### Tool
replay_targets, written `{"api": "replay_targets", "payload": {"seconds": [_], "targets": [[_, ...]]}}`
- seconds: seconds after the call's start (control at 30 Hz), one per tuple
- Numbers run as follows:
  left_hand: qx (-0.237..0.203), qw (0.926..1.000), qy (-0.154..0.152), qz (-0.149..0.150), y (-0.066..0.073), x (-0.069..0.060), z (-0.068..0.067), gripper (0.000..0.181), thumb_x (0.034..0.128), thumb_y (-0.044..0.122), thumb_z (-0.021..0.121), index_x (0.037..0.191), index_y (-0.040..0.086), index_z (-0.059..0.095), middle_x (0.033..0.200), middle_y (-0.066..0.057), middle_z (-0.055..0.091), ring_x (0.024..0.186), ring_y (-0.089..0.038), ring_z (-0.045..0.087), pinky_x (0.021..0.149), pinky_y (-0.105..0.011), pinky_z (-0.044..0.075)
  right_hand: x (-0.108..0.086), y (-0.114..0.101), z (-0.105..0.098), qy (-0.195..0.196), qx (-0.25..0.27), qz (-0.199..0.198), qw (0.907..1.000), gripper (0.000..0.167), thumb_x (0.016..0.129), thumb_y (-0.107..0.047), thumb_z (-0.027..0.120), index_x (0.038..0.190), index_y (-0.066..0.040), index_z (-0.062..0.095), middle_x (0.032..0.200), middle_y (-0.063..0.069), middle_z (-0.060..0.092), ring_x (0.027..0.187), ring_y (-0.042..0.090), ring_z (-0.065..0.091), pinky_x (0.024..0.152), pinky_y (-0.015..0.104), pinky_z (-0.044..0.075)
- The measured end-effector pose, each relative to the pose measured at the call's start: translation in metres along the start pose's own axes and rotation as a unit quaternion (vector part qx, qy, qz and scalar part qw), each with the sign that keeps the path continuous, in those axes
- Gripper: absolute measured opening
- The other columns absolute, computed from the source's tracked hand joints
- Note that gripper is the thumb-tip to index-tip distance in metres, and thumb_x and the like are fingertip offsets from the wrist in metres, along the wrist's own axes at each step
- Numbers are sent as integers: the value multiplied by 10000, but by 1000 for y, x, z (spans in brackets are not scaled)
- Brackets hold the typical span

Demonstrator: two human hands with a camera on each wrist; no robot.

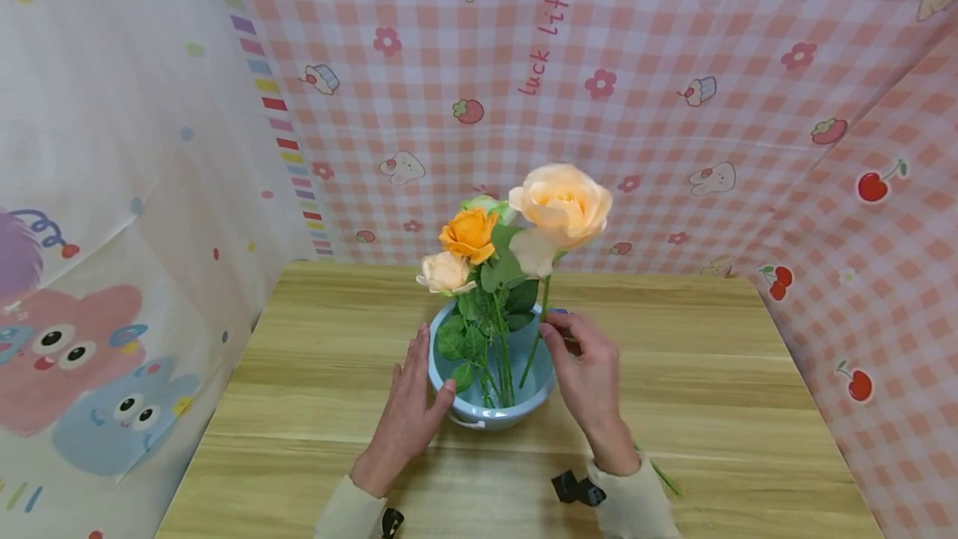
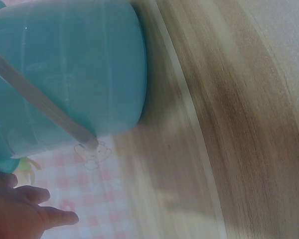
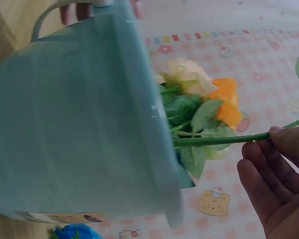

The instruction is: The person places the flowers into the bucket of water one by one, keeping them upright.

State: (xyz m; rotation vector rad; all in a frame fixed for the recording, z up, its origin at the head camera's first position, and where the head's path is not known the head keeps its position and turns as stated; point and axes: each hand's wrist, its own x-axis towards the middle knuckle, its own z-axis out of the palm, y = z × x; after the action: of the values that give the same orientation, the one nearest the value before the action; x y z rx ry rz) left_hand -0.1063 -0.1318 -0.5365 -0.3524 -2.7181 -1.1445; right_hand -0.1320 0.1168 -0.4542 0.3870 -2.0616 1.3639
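Observation:
A light blue bucket (image 1: 494, 416) stands on the table with several roses leaning inside it, among them an orange rose (image 1: 470, 235) and a smaller pale peach rose (image 1: 446, 271). My right hand (image 1: 591, 373) pinches the green stem of a large peach rose (image 1: 565, 202) between thumb and fingers; its lower stem reaches down inside the bucket. On the other side, my left hand (image 1: 407, 406) rests against the bucket's rim with fingers extended. The left wrist view shows the bucket's side and its pale handle (image 2: 45, 102) hanging down, with the fingers beside the rim.
A loose green stem (image 1: 666, 479) lies on the wooden table (image 1: 314, 356) near my right sleeve. Behind the bucket is a blue flower (image 3: 77, 231), mostly hidden in the head view. Checked cloth (image 1: 666, 140) hangs at the back and right, a printed white cloth (image 1: 150, 190) at the left.

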Motion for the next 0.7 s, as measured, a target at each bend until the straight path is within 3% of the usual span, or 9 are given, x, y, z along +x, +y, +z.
{"api": "replay_targets", "payload": {"seconds": [0.27,0.47,0.7], "targets": [[24,10000,4,-31,0,0,0,828,1041,396,505,1672,86,68,1733,-80,70,1558,-399,159,1165,-743,170,-7,6,6,-489,-312,112,9983,93,881,13,794,971,2,774,915,77,754,813,186,739,715,188,599],[42,10000,5,-60,1,1,0,827,1039,400,506,1673,90,73,1735,-79,76,1559,-399,165,1164,-743,176,-9,7,9,-828,-608,214,9945,94,880,16,794,969,-7,773,938,97,750,833,201,741,708,301,632],[72,10000,40,-19,0,1,1,830,1042,402,499,1673,92,58,1732,-97,84,1556,-402,169,1163,-739,181,-10,10,13,-1350,-1136,-70,9843,97,888,-16,798,979,-22,768,925,81,758,804,178,730,681,305,623]]}}
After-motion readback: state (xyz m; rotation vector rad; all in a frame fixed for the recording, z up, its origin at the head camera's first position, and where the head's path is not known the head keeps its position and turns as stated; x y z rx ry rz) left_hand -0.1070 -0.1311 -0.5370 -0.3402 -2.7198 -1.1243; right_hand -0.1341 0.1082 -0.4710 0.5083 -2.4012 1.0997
